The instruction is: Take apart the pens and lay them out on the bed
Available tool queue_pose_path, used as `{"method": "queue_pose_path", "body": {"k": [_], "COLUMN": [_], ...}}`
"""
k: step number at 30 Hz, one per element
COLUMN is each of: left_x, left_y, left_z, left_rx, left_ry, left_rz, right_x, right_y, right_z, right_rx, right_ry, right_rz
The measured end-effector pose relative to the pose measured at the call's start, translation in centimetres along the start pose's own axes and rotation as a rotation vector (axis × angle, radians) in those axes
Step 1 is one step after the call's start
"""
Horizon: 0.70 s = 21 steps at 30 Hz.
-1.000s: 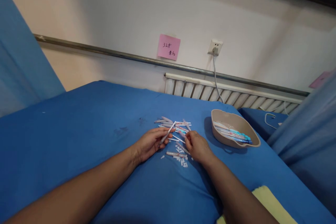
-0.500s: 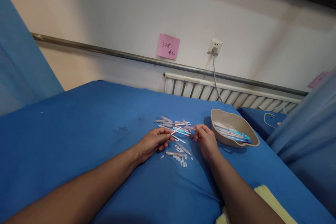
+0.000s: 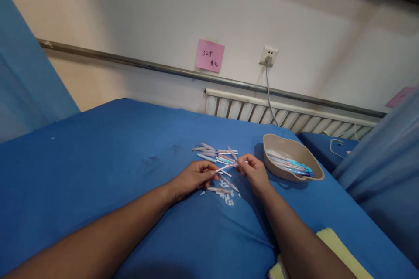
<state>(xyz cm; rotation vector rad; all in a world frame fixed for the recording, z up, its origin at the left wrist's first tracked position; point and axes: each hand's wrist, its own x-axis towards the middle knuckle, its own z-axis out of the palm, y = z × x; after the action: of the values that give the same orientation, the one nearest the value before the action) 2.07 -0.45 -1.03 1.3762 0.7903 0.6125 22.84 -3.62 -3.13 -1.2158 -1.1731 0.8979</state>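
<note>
My left hand (image 3: 200, 175) pinches the near end of a slim white pen refill (image 3: 223, 168), which slants up to the right. At the refill's far end is a clear, pink-patterned pen part (image 3: 235, 164), pinched in my right hand (image 3: 254, 173). The two pieces meet or overlap; whether one is inside the other I cannot tell. Just beyond my hands lie several pen barrels (image 3: 207, 150), white sticks and a light blue pen piece (image 3: 207, 157). Nearer me are two patterned barrels, one of them a pinkish barrel (image 3: 220, 190), among small white tips (image 3: 228, 200).
To the right stands a beige basket (image 3: 273, 141) with several pens (image 3: 288, 163) in it. A yellow cloth (image 3: 340, 250) lies by my right forearm. Blue sheeting (image 3: 131, 139) covers the surface. Behind are a radiator (image 3: 235, 107), a wall rail and a plugged-in cord; curtains hang on both sides.
My right hand has moved slightly left with the patterned part, closing the gap to the white refill. The refill in my left hand now lies flatter and points toward it.
</note>
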Motion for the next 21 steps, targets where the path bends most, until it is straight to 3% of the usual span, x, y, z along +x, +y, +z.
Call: {"method": "queue_pose_path", "body": {"k": [6, 13, 21], "left_x": [0.0, -0.1, -0.1], "left_y": [0.0, -0.1, -0.6], "left_z": [0.1, 0.1, 0.3], "left_rx": [0.073, 0.192, 0.257], "left_ry": [0.009, 0.000, 0.036], "left_rz": [0.032, 0.070, 0.181], "right_x": [0.1, -0.5, -0.6], "right_y": [0.3, 0.2, 0.5], "right_z": [-0.1, 0.5, 1.0], "right_rx": [0.009, -0.140, -0.075], "right_ry": [-0.031, -0.104, -0.193], "right_rz": [-0.023, -0.045, -0.025]}}
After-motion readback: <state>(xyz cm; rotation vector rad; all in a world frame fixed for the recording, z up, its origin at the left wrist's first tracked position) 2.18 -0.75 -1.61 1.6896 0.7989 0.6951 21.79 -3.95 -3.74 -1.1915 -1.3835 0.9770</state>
